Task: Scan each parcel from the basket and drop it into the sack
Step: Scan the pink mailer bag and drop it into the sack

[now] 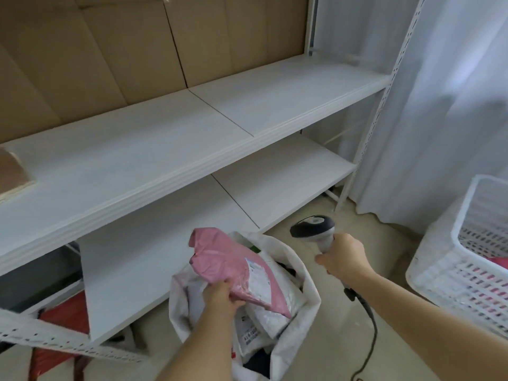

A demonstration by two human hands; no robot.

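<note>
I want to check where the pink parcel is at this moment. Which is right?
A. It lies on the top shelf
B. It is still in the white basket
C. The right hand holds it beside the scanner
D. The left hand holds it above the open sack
D: the left hand grips the pink parcel over the open sack, while the right hand holds the scanner.

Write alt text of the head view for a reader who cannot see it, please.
The left hand holds a pink parcel over the open white sack, while the right hand grips a corded scanner. A white basket stands at the right, white shelves behind.
</note>
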